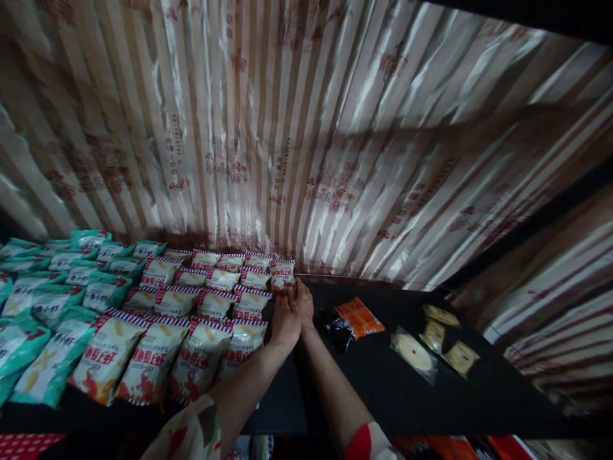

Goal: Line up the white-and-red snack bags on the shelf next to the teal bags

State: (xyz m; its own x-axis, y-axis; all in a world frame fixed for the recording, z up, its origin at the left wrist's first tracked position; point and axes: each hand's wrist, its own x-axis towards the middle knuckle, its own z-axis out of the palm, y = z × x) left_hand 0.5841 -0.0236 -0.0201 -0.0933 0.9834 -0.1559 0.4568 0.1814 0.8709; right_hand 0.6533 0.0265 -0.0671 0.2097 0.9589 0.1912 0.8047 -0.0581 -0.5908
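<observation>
A small cream snack bag with red lettering and striped ends stands at the back right end of several rows of matching bags. My left hand is closed at its lower edge, fingers curled and partly hidden. Pressed close beside it, my right hand has its fingers at the bag's lower right side. Just left of my hands are more cream snack bags, propped up in rows on the black shelf.
Teal snack bags fill the far left. To the right lie an orange and black packet, a clear-wrapped round white item and small yellowish packets. Pleated, printed sheeting hangs behind. More packets show below the front edge.
</observation>
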